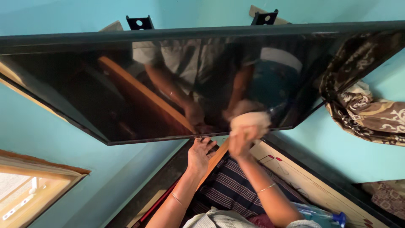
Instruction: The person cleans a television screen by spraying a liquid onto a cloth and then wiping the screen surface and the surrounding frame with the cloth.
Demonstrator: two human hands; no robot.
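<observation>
Two black metal wall brackets (139, 22) project from the turquoise painted wall (55, 126). A brown patterned fabric curtain (363, 97) hangs at the wall's right edge. A wooden-framed window (29, 185) occupies the lower left corner. A blue plastic spray bottle (325, 215) lies below, beside a dark striped cloth (230, 188).

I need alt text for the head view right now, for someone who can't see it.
The right hand presses a pale cloth against the lower edge of a dark wall-mounted flat screen, while the left hand rests open just under the screen's bottom edge. The wall is turquoise, and a patterned brown curtain hangs at right.
</observation>
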